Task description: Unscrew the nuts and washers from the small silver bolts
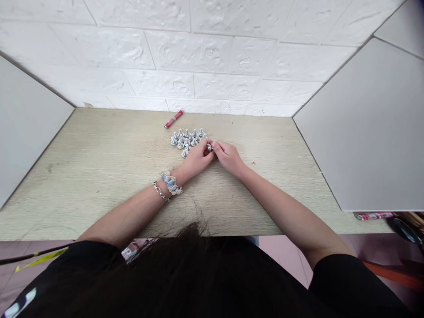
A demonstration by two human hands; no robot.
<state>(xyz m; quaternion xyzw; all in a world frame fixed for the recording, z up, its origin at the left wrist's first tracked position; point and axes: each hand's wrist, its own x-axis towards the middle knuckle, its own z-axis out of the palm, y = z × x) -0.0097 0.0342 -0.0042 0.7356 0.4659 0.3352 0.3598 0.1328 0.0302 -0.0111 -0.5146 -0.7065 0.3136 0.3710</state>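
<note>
Head view: beside the bolts (187,141), a metal piece (210,149), likely rigid, best edge-gripped, is held between left hand (198,157) and right hand (229,157).

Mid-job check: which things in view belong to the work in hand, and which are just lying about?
Seem part of the work:
- Metal piece between the left hand and right hand, mostly hidden
- Bolts grouped by the left hand

Seem just lying about:
- Red tube beyond the bolts
- Second tube at far right
</note>
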